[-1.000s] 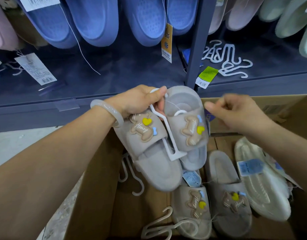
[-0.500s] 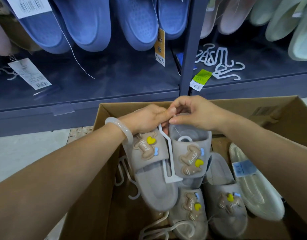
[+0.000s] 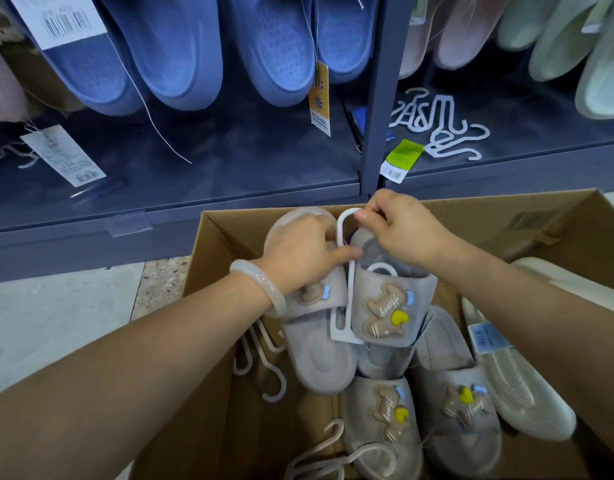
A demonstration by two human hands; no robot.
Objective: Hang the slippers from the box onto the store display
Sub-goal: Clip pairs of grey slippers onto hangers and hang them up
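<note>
Mid-step, frame centre: left hand (image 3: 300, 258) clamping beige slipper pair (image 3: 385, 306), right hand (image 3: 399, 230) pinching white hanger (image 3: 347, 271) hook. Next: lift clear of box (image 3: 208, 271), hook onto display rail up top.

A box (image 3: 208, 306) sits on the floor (image 3: 56, 323) before the display rack (image 3: 378, 98). Slippers (image 3: 465, 420) and hangers (image 3: 260, 362) lie in the box; more slippers (image 3: 181, 53) hang above the shelf (image 3: 229, 168).

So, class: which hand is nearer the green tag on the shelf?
Right. The right hand pinches the hanger's loop just below the green tag; the left hand grips a slipper lower and further left.
</note>
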